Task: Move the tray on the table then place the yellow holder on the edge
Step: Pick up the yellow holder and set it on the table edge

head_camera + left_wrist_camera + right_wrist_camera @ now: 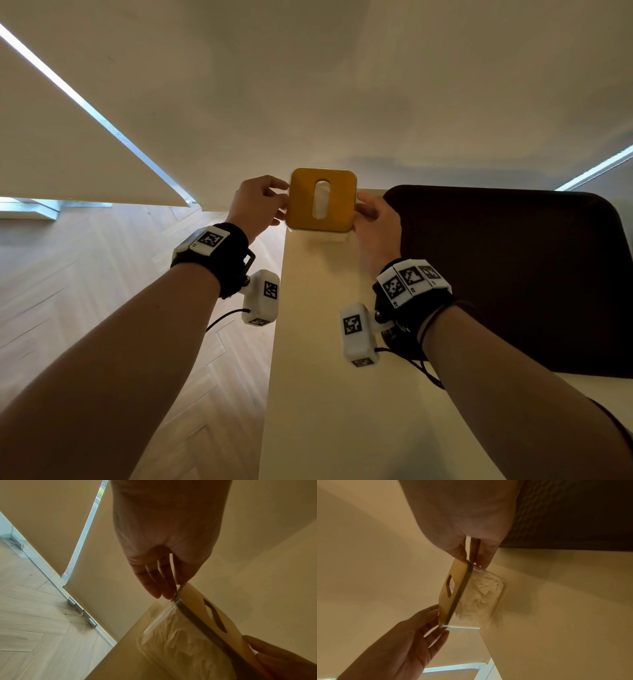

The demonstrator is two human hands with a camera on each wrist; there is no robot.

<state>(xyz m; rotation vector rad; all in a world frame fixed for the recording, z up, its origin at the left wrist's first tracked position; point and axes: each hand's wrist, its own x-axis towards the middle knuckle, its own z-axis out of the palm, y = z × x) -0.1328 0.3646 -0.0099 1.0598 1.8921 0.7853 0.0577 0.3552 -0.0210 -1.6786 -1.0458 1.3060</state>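
1. Nearest me lies the pale worktop [325, 394], a narrow strip of it bare between my forearms, with the herringbone floor [102, 308] off to my left
2. The dark tray [513, 274] lies flat on the worktop beside my right wrist; I judge its move already done
3. My left hand [255, 202] pinches the left side of the yellow holder [320, 198], thumb on top and fingertips at its rim
4. My right hand [375, 214] pinches the opposite side the same way, so both hands have hold of it
5. The holder sits at the far left corner of the worktop, right by the edge; its clear body [481, 599] with white tissue inside seems to rest on the surface, though I cannot tell if its weight is fully down
6. What is left, I judge: settle it square on the edge and let go with both hands
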